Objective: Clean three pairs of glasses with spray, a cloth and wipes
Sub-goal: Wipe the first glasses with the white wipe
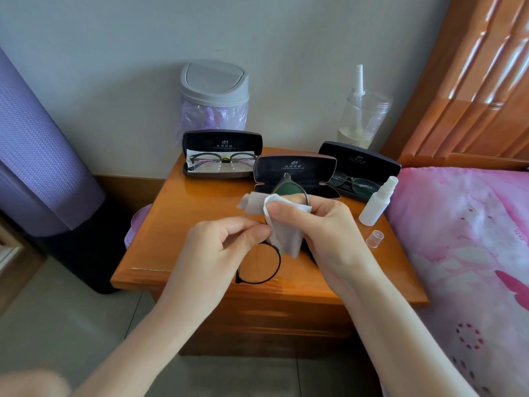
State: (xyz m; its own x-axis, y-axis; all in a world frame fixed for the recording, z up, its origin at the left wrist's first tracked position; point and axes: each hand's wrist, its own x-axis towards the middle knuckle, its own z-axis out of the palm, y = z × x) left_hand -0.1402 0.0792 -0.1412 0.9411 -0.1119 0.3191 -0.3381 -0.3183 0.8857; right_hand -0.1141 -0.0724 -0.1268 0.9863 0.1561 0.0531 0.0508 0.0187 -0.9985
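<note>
Glasses [259,263]: left hand [217,250] pinches frame | right hand [323,233] grips cloth [286,239] | left case [223,140], right case [360,160]: glasses inside

Left of the middle open black glasses case [294,169], the glossy orange wooden nightstand top [171,230] lies bare to its front edge. Right of it, a white plastic spray bottle [376,204] and small clear cap [374,238] block the way.

I am facing a wooden nightstand [171,210]. A grey-lidded bin [214,81] is standing at its far left, a clear jar [363,118] far right. Pink bedding [463,253] is lying to the right.
</note>
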